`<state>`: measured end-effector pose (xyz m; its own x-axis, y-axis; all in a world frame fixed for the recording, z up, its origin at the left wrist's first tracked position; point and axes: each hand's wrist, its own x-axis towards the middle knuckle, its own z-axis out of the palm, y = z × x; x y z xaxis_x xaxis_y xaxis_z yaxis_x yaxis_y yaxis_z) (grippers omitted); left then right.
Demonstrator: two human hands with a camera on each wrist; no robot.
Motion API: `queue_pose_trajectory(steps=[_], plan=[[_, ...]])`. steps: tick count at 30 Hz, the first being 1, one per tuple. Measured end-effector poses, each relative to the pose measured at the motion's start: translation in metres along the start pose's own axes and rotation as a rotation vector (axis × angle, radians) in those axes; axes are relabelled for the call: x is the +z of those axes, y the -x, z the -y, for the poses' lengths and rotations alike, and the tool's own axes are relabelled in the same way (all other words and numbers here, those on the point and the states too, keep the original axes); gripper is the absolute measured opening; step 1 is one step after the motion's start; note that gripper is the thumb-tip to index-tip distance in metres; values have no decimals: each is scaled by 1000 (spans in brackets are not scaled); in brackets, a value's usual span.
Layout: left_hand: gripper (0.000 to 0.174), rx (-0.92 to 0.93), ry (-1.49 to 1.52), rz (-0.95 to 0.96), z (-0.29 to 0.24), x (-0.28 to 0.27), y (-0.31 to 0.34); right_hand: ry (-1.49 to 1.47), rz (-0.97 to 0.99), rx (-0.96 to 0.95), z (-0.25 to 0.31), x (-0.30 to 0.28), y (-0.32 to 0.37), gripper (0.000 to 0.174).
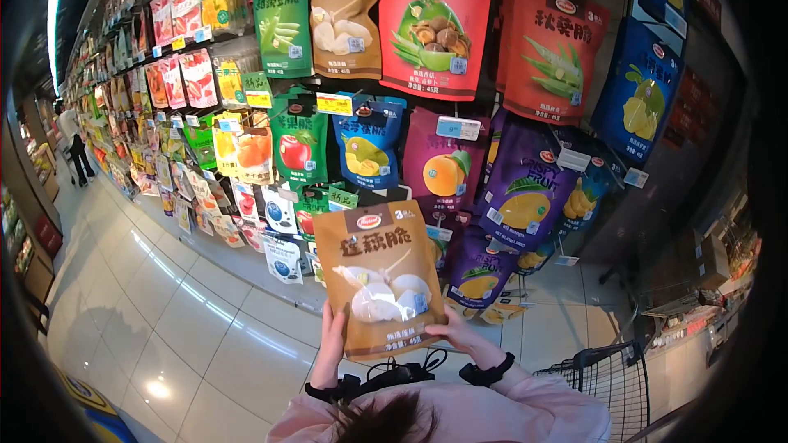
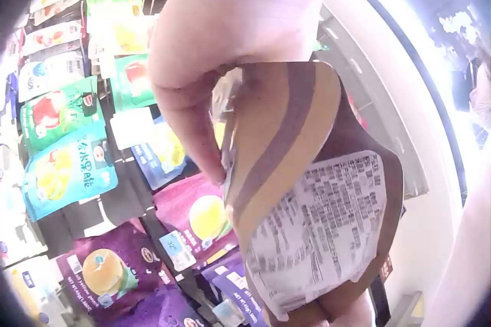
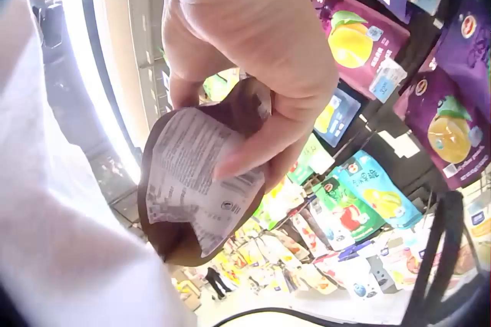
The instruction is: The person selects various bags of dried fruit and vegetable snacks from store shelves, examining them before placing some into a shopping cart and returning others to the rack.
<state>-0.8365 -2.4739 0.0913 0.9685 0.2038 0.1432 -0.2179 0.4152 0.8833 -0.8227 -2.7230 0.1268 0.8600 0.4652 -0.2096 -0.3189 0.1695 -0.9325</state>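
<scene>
A brown snack pouch (image 1: 382, 279) with pale lotus root pieces pictured on its front is held up before the shelf, its face toward the head camera. My left hand (image 1: 331, 344) grips its lower left edge. At the lower right corner my right hand (image 1: 468, 338) holds it, thumb over the front. The left wrist view shows the left hand (image 2: 222, 43) along the pouch's side, with the white printed label (image 2: 330, 220) on its back. Fingers of the right hand (image 3: 253, 51) lie over that back label in the right wrist view.
Hooks carry rows of colourful snack pouches, among them a red one (image 1: 435, 25), a blue one (image 1: 367, 143) and a purple one (image 1: 525, 176), with price tags (image 1: 458, 129). A wire shopping cart (image 1: 603, 390) stands at the lower right. Another person (image 1: 74, 143) is far down the tiled aisle.
</scene>
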Motion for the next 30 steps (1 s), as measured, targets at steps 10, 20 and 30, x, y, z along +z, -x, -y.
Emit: queue_pose_trajectory(steps=[10,20,30], plan=[[44,-50,-539,37,-21,-59,44,61,-45,-750,163,59,-98,31],[40,-226,-553,-209,-11,-123,108,-11,-155,-1160,271,117,-171,26],[37,-163,-730,-392,-49,-154,144,225,-527,-1710,486,172,-199,21]])
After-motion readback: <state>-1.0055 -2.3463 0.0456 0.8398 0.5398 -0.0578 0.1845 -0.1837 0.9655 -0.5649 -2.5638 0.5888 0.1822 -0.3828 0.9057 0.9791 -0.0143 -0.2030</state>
